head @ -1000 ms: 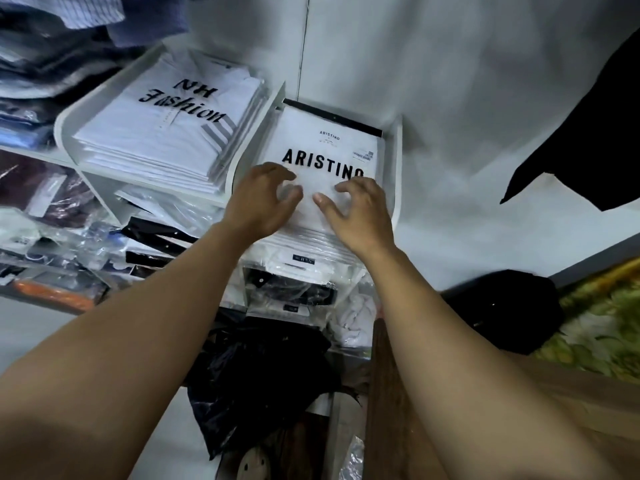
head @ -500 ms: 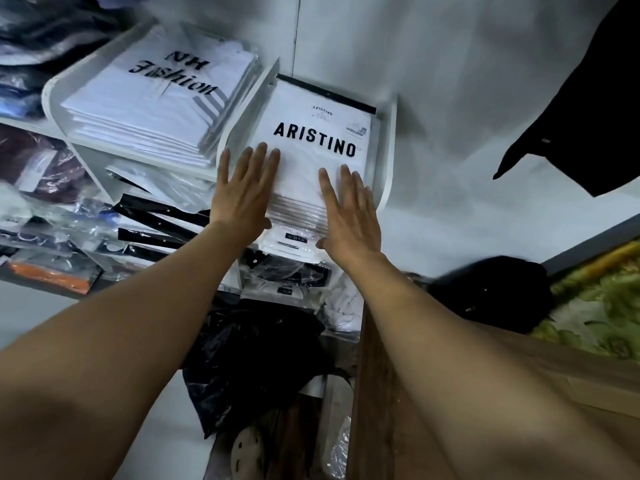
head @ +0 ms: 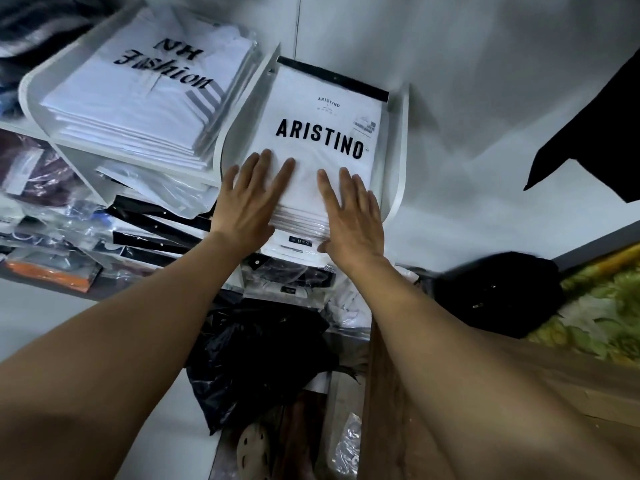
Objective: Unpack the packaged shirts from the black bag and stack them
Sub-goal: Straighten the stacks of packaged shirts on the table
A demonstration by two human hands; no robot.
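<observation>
Packaged white shirts point(head: 322, 133), sealed in clear plastic sleeves printed ARISTINO, lie stacked in the right-hand compartment of a white curved-walled shelf point(head: 401, 150) that stands against a pale wall. Left hand point(head: 247, 199) lies flat on the near left corner of the top package, fingers straight and spread, gripping nothing. Right hand point(head: 353, 216) lies flat on the near right corner, its fingers also straight and its palm over the stack's front edge. In the compartment just to the left sits a second pile of white packaged shirts point(head: 149, 88) printed NH Fashion. Below the shelf, between the two forearms, lies a crumpled black plastic bag point(head: 263, 358). Its folds hide the opening, so I cannot tell whether any packages are inside.
</observation>
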